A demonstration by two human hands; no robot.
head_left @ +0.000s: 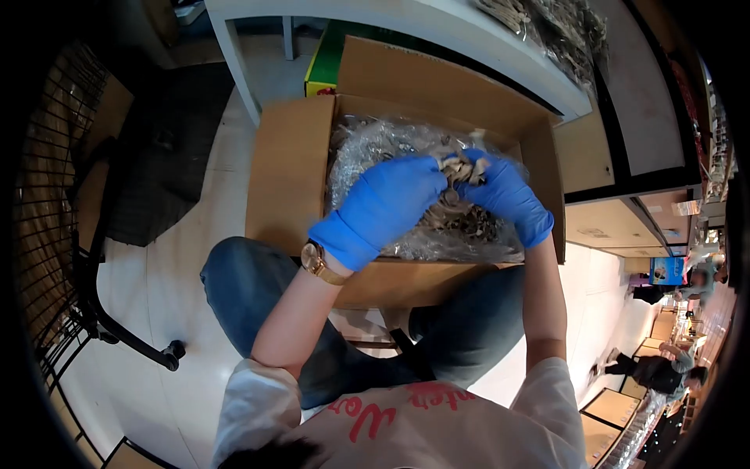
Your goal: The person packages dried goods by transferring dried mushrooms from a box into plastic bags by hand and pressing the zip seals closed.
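Observation:
My left hand (394, 195), in a blue glove with a gold watch at the wrist, is closed with its fingertips on a small bunch of dried brown-and-cream pieces (462, 170) that look like dried mushrooms. From the other side my right hand (500, 191), also gloved in blue, grips the same bunch. Both hands are over an open cardboard box (291, 168) between my knees. Inside it, a clear plastic bag (367, 141) lies open around more dried pieces (461, 219). My fingers partly hide the bunch.
A white table (437, 19) stands beyond the box, with clear bags of dried goods (558, 35) on top. Under it is a green-and-yellow box (324, 66). A black wire cart (58, 195) stands at left, near a dark mat (168, 148). People (664, 371) are far right.

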